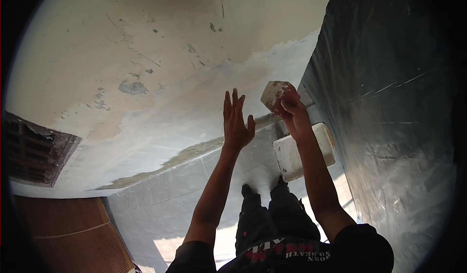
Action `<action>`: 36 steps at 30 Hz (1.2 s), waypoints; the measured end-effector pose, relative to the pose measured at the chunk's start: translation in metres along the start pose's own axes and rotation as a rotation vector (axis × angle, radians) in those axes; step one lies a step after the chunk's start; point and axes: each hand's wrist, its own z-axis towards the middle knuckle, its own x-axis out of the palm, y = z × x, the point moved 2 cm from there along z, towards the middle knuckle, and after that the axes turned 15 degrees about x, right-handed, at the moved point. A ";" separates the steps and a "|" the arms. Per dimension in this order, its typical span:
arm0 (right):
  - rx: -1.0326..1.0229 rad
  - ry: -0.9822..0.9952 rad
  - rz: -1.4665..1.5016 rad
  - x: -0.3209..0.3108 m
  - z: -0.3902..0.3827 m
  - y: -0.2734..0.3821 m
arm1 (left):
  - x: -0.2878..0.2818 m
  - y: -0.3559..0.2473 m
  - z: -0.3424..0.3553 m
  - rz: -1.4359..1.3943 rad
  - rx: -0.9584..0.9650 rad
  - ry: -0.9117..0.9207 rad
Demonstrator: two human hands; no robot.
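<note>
My right hand (296,115) grips a putty knife (273,94) with a wide blade, smeared with pale filler and reddish towards the handle. The blade is raised in front of the wall (194,73); whether it touches the surface I cannot tell. To its left, my left hand (237,124) is held up with the fingers spread and nothing in it. That wall is cream above, with chipped grey patches, and whiter with smoothed filler lower down. Below my right wrist, a white tray (292,157) coated with filler rests near the floor, partly hidden by my forearm.
Dark plastic sheeting (389,103) hangs along the right side. Grey tiled-looking floor (160,210) runs beneath me, with sunlit patches. A barred vent opening (36,149) sits in the wall at the left, above a brown ribbed panel (73,227).
</note>
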 end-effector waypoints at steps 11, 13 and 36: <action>-1.103 -0.118 -0.817 0.217 0.013 0.127 | -0.168 0.047 0.123 0.527 0.461 0.008; -1.403 -0.197 -1.042 0.237 0.012 0.141 | -0.178 0.055 0.134 0.571 0.557 0.053; -1.522 -0.587 -1.404 0.192 0.060 0.079 | -0.170 0.088 0.139 0.756 0.651 0.026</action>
